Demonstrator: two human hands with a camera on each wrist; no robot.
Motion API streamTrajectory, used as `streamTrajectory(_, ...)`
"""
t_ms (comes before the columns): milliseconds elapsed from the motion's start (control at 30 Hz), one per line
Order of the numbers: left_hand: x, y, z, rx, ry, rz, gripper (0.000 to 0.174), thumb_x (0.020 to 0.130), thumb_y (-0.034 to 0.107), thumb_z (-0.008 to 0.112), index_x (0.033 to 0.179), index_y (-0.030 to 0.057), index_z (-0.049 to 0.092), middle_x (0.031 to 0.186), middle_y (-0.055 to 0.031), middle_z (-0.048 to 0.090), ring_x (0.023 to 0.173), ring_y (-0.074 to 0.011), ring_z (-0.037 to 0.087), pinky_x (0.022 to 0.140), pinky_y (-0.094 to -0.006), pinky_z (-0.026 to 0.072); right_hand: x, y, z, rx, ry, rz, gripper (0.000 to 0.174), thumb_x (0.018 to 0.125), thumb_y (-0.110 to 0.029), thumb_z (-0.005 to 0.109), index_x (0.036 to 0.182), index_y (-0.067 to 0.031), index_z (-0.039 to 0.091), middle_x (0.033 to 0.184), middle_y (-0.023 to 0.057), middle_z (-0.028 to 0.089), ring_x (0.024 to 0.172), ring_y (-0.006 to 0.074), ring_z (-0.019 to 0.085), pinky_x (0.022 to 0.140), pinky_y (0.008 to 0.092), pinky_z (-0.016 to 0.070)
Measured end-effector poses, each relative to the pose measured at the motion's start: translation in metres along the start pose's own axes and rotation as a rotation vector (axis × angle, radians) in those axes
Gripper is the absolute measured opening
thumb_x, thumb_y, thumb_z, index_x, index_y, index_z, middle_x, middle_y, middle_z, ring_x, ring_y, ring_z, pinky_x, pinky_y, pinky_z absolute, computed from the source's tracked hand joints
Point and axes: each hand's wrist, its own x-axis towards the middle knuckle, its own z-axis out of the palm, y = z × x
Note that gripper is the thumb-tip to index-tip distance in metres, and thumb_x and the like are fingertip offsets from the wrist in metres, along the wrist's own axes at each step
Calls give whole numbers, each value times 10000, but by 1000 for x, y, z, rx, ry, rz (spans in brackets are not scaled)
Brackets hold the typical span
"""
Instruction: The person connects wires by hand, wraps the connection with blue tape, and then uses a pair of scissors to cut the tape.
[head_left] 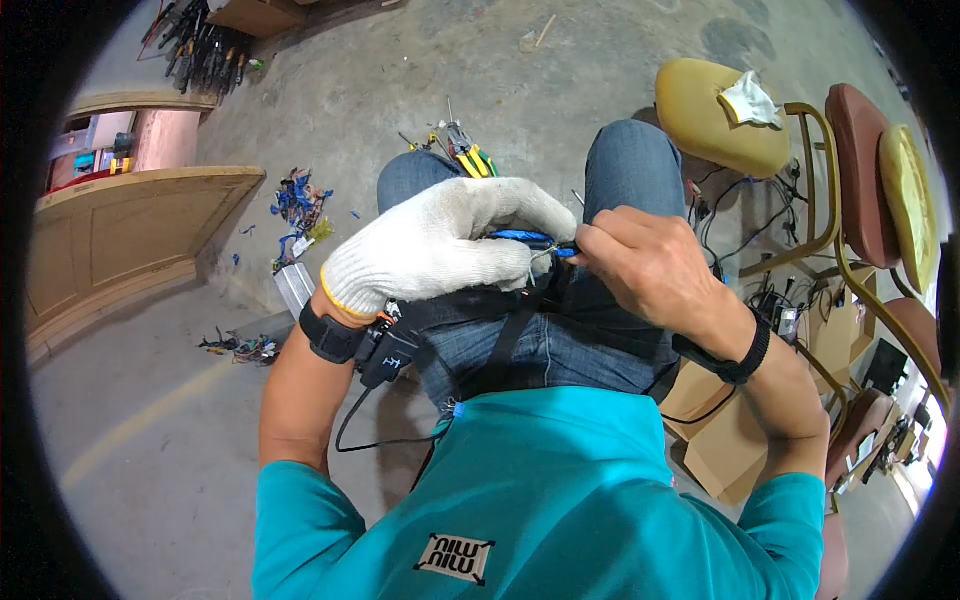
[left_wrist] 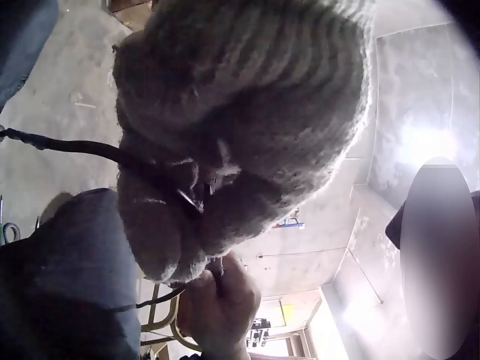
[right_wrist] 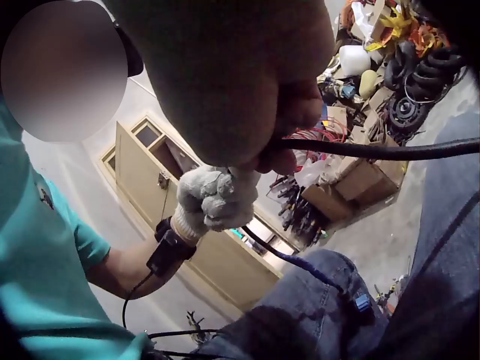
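In the head view, my left hand (head_left: 450, 235), in a white knitted glove, grips a cable with a blue section (head_left: 515, 236) above my lap. My bare right hand (head_left: 650, 260) is close beside the gloved fingertips and pinches a dark cable at its blue part (head_left: 566, 252). A black cable (right_wrist: 375, 150) runs out of my right fingers in the right wrist view. From the glove hangs another dark cable (right_wrist: 285, 257), and a blue connector (right_wrist: 362, 302) shows at its lower end. The spot where the cables meet is mostly hidden by the fingers.
Pliers with yellow and green handles (head_left: 470, 155) lie on the floor near my left knee. Wire scraps (head_left: 300, 205) are heaped to the left. At right stand a yellow-seated chair (head_left: 700, 115) with a white glove (head_left: 750, 100) on it and an open cardboard box (head_left: 735, 440).
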Motion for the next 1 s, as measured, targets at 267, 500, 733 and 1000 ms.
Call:
streamTrajectory(267, 1, 6, 9, 22, 85, -56, 274, 920, 21, 693, 1193, 2, 675, 965, -26, 699, 780, -89, 627, 696, -255, 518, 3, -1, -2, 5, -15, -5, 136, 837, -135, 645, 921, -70, 560, 803, 79, 559, 768, 293, 635, 588, 423, 519)
streamTrajectory(500, 8, 2, 6, -11, 68, -103, 177, 909, 64, 725, 1070, 19, 667, 852, -5, 661, 701, -77, 592, 605, -239, 492, 6, -3, -1, 4, -3, -23, 133, 828, -128, 650, 917, -75, 567, 807, 80, 557, 764, 286, 625, 582, 419, 516)
streamTrajectory(733, 15, 5, 9, 67, 66, -205, 152, 918, 140, 718, 1029, 53, 663, 826, 28, 649, 656, -46, 555, 571, -211, 469, 8, -2, -2, 12, 3, -48, 127, 848, -134, 654, 894, -67, 557, 800, 84, 549, 759, 289, 619, 586, 418, 514)
streamTrajectory(1000, 18, 12, 9, 276, 33, -224, 190, 912, 229, 717, 954, 44, 705, 788, 39, 633, 669, -42, 546, 582, -233, 447, 5, -4, 3, 49, 5, -8, 196, 869, -180, 697, 876, -54, 546, 795, 102, 574, 737, 314, 636, 595, 428, 520)
